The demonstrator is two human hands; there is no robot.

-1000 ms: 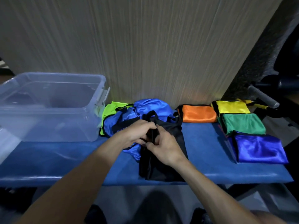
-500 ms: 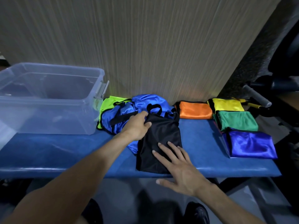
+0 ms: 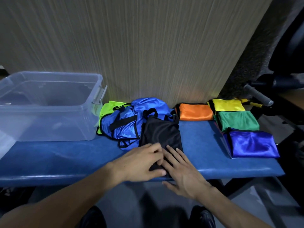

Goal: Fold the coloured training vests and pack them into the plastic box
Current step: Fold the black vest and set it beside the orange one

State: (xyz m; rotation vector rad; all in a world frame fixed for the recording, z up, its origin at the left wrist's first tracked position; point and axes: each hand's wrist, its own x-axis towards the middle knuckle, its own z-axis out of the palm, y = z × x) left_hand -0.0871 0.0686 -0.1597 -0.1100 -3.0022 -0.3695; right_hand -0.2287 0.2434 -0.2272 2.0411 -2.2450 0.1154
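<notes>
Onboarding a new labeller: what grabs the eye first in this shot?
Both hands, left hand and right hand, lie on a black vest at the bench's near edge. Right: folded orange, yellow, green and purple vests. Left: a clear plastic box.

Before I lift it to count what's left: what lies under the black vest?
The black vest overlaps the crumpled blue vest at its left edge; elsewhere it lies on the blue bench. Anything beneath its middle is covered.
</notes>
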